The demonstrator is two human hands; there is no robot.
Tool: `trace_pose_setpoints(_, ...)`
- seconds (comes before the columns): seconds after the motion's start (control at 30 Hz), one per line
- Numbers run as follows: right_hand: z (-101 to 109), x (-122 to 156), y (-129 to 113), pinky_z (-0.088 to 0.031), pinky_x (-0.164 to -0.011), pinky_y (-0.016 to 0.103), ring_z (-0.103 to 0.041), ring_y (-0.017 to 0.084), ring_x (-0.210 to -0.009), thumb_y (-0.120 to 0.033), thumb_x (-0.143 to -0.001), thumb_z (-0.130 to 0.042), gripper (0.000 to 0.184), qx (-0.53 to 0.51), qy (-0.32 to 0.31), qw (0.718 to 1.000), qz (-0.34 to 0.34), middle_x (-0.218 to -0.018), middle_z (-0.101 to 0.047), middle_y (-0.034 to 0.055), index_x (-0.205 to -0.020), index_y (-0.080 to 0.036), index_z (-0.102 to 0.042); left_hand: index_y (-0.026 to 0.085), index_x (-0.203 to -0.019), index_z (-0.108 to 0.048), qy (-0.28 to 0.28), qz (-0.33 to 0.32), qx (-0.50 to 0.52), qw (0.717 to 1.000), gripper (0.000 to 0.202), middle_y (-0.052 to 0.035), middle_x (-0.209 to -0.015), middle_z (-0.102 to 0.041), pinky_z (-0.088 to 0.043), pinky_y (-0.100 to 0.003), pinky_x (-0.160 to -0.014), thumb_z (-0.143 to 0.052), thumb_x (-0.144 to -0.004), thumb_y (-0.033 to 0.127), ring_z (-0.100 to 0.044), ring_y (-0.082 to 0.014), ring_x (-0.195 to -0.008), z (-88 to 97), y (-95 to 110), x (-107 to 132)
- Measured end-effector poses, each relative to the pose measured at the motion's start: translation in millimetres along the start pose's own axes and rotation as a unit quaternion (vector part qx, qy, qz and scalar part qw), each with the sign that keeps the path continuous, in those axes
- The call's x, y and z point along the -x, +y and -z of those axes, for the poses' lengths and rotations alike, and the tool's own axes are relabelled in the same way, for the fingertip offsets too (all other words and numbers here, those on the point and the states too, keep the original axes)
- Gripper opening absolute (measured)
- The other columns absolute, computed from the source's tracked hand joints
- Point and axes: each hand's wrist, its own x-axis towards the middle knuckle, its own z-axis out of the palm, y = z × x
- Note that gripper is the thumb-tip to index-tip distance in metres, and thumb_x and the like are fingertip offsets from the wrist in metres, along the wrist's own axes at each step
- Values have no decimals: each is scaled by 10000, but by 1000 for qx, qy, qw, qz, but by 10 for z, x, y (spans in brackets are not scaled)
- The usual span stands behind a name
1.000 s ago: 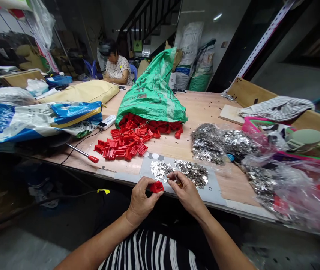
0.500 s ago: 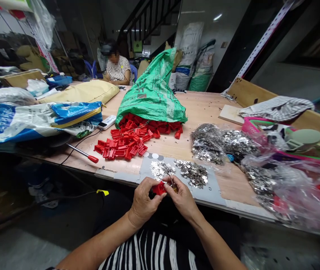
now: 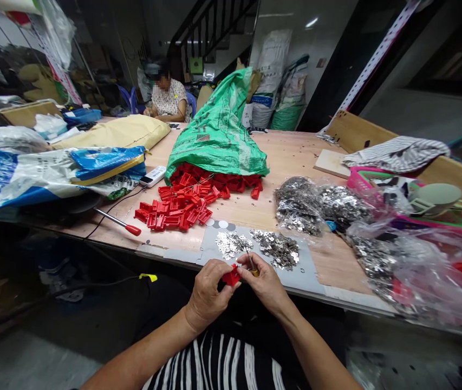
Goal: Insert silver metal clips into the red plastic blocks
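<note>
Just over the table's front edge, my left hand (image 3: 207, 288) pinches a small red plastic housing (image 3: 229, 276) between thumb and fingers. My right hand (image 3: 269, 287) meets it from the other side, its thumb and fingertips at the housing. In that same hand sits a thin screwdriver-like tool (image 3: 254, 269) with a yellowish handle, its metal shaft pointing up and away. Whether the right fingertips also pinch a small metal piece is too small to tell. Beyond my hands, shiny metal pieces (image 3: 231, 245) and a darker pile of metal pieces (image 3: 277, 248) lie on a grey sheet (image 3: 306, 273).
Red housings (image 3: 174, 208) spill from a green woven sack (image 3: 218, 141). A red-handled lever (image 3: 132, 229) juts out at left. Clear bags of metal pieces (image 3: 301, 206) and a pink basket (image 3: 356, 181) stand at right. Across the table sits another person (image 3: 169, 97).
My hands stay together at the red housing, with only slight finger movement. The right hand's tool appears a little more upright. The whole view has shifted slightly.
</note>
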Motion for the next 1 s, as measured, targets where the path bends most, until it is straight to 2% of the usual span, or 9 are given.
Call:
trace_pose_setpoints(0.13, 29, -22, -69, -438, -602, 250, -511, 124, -638, -376, -723, -645, 239, -58, -24, 998, -29, -725, -538, -28, -858, -196, -565, 199, -994, -565, -1, 16, 19, 1000, 243, -44, -879, -632, -495, -304, -736, -652, -777, 133, -588, -177, -820, 4, 12, -10)
trace_pose_setpoints(0.3, 72, 23, -181, -356, -493, 209, -435, 82, -552, -430, -713, -700, 347, -89, -41, 993, -62, -748, -528, -32, -933, -194, -574, 189, -944, -586, 11, 94, 59, 994, 200, -22, -836, -622, -475, -269, -707, -692, -775, 210, -587, -153, -774, 26, 47, -38)
trace_pose_setpoints(0.4, 90, 58, -181, -298, -456, 203, -368, 55, -506, -486, -747, -676, 380, -104, -40, 992, -67, -773, -516, -36, -967, -197, -565, 184, -944, -587, 4, 135, 76, 988, 215, -21, -846, -624, -472, -270, -722, -701, -775, 249, -585, -151, -780, 28, 44, -32)
trace_pose_setpoints(0.5, 117, 86, -131, -260, -448, 206, -325, 53, -490, -531, -791, -618, 402, -115, -40, 990, -71, -706, -463, -51, -1001, -195, -551, 180, -938, -585, -5, 176, 98, 979, 241, -24, -850, -625, -477, -274, -731, -710, -769, 297, -587, -153, -778, 13, 1, -12)
trace_pose_setpoints(0.6, 148, 125, -79, -295, -470, 219, -360, 80, -509, -537, -843, -541, 423, -74, -45, 994, -70, -639, -422, -55, -1078, -186, -555, 179, -951, -582, -16, 209, 126, 970, 277, -31, -866, -630, -485, -282, -753, -720, -757, 321, -597, -161, -793, -8, -69, 13)
trace_pose_setpoints(0.67, 163, 160, -61, -350, -508, 240, -418, 106, -548, -520, -884, -473, 434, -14, -42, 997, -58, -651, -448, -35, -1140, -181, -563, 182, -978, -580, -22, 228, 145, 962, 294, -38, -895, -640, -490, -288, -776, -720, -756, 316, -607, -167, -817, -18, -111, 30)
trace_pose_setpoints(0.8, 159, 213, -52, -426, -587, 271, -507, 135, -655, -481, -899, -442, 406, 82, -23, 996, -12, -889, -565, 46, -1139, -197, -606, 187, -994, -585, -25, 248, 176, 952, 291, -44, -920, -646, -493, -288, -795, -711, -760, 306, -615, -171, -841, -23, -149, 47)
trace_pose_setpoints(0.87, 145, 214, -53, -432, -598, 267, -514, 136, -672, -478, -884, -473, 387, 91, -15, 996, -6, -935, -583, 48, -1123, -204, -605, 186, -995, -585, -28, 250, 189, 949, 294, -44, -915, -640, -494, -285, -791, -711, -759, 307, -613, -170, -838, -21, -144, 43)
trace_pose_setpoints(1.0, 113, 185, -62, -403, -573, 242, -480, 123, -642, -492, -854, -526, 349, 45, -18, 999, -14, -800, -565, 2, -1041, -205, -589, 180, -1000, -574, -45, 252, 221, 941, 295, -40, -913, -619, -493, -286, -783, -709, -764, 292, -604, -164, -831, -26, -116, 25)
